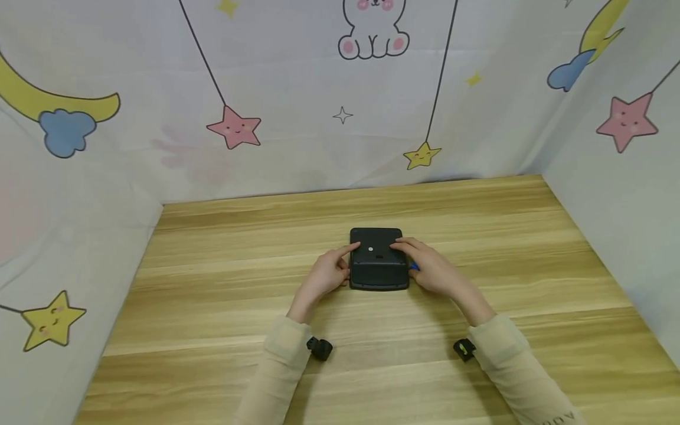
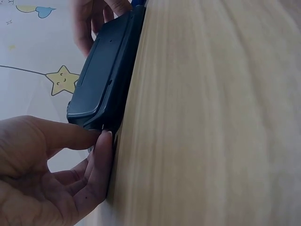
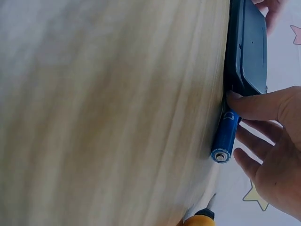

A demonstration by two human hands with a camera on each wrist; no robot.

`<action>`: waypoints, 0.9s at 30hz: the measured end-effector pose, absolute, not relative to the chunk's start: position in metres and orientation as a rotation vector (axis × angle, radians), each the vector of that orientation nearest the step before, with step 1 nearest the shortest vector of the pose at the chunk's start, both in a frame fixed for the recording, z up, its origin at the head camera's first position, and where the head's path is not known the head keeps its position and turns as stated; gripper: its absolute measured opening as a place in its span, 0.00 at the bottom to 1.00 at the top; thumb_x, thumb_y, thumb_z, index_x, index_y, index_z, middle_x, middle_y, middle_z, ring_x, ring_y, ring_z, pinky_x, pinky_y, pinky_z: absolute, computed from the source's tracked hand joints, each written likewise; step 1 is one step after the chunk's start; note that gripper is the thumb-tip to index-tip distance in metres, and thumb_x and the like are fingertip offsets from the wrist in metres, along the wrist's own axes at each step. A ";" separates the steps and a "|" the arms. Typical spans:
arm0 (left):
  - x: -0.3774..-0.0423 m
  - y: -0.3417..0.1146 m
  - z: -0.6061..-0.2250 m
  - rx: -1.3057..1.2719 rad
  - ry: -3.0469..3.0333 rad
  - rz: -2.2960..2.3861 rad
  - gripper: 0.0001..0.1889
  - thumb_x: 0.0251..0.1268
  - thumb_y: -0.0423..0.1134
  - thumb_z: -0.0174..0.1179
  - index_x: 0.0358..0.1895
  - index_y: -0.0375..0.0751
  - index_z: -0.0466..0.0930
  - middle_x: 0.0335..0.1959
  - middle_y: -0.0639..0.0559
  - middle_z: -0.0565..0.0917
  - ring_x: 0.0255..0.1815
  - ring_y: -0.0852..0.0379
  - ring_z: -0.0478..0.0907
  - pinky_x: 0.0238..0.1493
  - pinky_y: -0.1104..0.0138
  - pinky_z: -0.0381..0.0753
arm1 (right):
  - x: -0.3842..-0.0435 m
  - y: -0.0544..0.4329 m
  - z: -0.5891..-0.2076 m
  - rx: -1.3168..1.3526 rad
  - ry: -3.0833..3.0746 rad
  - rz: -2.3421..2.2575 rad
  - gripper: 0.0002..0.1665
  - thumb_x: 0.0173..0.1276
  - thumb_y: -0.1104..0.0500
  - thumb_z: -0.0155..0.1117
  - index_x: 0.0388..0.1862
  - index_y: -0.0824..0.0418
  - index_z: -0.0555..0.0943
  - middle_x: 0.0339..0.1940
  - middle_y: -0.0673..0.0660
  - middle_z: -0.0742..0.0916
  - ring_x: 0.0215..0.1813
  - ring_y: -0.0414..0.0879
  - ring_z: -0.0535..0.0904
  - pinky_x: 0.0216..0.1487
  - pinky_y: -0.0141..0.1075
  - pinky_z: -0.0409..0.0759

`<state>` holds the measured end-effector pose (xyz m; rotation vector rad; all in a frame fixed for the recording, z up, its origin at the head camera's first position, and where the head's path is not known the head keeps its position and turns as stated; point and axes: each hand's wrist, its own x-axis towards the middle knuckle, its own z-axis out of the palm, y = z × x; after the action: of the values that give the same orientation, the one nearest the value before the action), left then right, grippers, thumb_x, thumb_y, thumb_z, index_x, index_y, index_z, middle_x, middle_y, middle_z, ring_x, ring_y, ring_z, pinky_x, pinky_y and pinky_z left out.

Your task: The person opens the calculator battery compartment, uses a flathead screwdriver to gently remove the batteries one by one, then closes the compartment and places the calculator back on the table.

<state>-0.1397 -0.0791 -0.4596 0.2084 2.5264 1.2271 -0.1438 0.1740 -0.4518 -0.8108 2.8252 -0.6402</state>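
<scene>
A black calculator [image 1: 379, 275] lies back up on the wooden table, with a raised block along its near end and a small pale round spot on its back. My left hand [image 1: 326, 273] holds its left side, the index finger on top and the thumb against the edge. From the other side my right hand [image 1: 432, 273] grips the right edge, fingertips on the back. Beside that edge lies a blue battery [image 3: 225, 136], just under the right hand. In the right wrist view the thumb touches the calculator's corner close to the battery. The calculator's front is hidden underneath.
At the bottom of the right wrist view shows a yellow-and-black handle with a thin metal shaft, apparently a screwdriver [image 3: 200, 220]. White cloth [image 1: 297, 118] with printed stars stands around the back and sides of the table [image 1: 212, 330].
</scene>
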 end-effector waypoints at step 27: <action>-0.129 -0.090 -0.460 0.477 2.724 1.277 0.28 0.65 0.26 0.54 0.67 0.50 0.71 0.56 0.38 0.72 0.47 0.48 0.75 0.46 0.59 0.76 | -0.132 0.179 -0.443 -0.786 2.787 -0.796 0.34 0.67 0.68 0.58 0.72 0.59 0.64 0.71 0.65 0.70 0.71 0.62 0.66 0.67 0.57 0.66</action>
<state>-0.1288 -0.0902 -0.4597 0.4767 2.7238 1.2772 -0.1316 0.1787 -0.4433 -0.7858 2.7870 -0.7958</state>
